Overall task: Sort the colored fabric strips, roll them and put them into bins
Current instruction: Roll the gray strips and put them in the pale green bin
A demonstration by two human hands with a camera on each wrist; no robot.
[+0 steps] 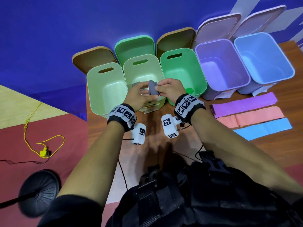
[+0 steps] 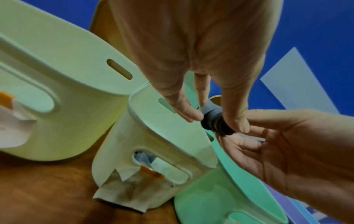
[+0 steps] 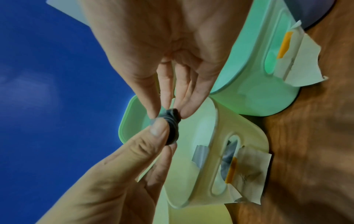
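Observation:
A grey fabric strip rolled into a tight roll (image 1: pixel 152 89) is held above the cream bin (image 1: pixel 147 69) in the middle of the row. My left hand (image 1: pixel 140 94) pinches one end of it and my right hand (image 1: pixel 166 89) pinches the other. In the left wrist view the grey roll (image 2: pixel 216 121) sits between my left fingers (image 2: pixel 236 121). In the right wrist view the grey roll (image 3: pixel 171 125) sits under my right fingertips (image 3: pixel 188 112). More grey fabric (image 1: pixel 135 84) lies inside the cream bin. Purple (image 1: pixel 244 104), pink (image 1: pixel 252 117) and blue (image 1: pixel 262 128) strips lie flat on the table at right.
A pale green bin (image 1: pixel 98 82), a green bin (image 1: pixel 180 66) holding something green (image 1: pixel 190 90), a purple bin (image 1: pixel 206 54) and a blue bin (image 1: pixel 255 45) stand in the row, with lids leaning behind them. The wooden table (image 1: pixel 155 145) ends left of the pale green bin.

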